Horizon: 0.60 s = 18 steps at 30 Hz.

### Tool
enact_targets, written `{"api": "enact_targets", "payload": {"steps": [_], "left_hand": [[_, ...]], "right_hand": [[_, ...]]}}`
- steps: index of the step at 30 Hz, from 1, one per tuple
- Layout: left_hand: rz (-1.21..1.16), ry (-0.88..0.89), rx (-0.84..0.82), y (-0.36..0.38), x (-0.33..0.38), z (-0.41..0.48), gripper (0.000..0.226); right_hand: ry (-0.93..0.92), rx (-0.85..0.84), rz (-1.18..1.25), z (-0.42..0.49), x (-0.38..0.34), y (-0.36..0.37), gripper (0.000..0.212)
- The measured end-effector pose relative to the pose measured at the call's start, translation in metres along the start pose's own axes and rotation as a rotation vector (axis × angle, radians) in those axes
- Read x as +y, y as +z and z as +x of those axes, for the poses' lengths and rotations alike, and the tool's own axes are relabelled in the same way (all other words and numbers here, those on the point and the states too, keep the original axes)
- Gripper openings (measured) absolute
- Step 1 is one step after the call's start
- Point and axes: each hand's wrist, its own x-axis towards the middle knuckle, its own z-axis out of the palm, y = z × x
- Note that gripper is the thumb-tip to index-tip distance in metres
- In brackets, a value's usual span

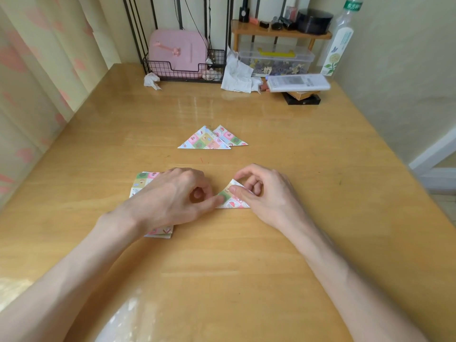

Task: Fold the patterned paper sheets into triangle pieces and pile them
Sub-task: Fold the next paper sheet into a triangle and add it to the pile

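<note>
A small folded triangle of patterned paper (230, 199) lies on the wooden table (222, 267) between my hands. My right hand (266, 193) pinches its upper right edge with thumb and forefinger. My left hand (172, 196) has curled fingers, and its thumb tip presses the triangle's left side. Under my left hand and wrist lies a stack of unfolded patterned sheets (140, 183), mostly hidden. Farther back, two finished triangles (209, 140) lie overlapped, the left one partly on top of the right.
At the table's far edge stand a black wire basket (182, 70) with a pink case, crumpled tissues (237, 75), a clear plastic box (276, 60), a white box (298, 82) on dark boxes and a tall bottle (340, 43). A curtain hangs on the left.
</note>
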Motion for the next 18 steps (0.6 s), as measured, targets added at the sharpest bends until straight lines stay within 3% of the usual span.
{"api": "enact_targets", "payload": {"steps": [4,18], "left_hand": [[0.067,0.033,0.042,0.006,0.008,0.001,0.033],[0.230,-0.008,0.093,0.012,0.012,0.005,0.043]], "right_hand": [[0.010,0.002,-0.032,0.001,-0.001,0.002,0.020],[0.017,0.043,-0.075,0.000,-0.005,0.003,0.020]]}}
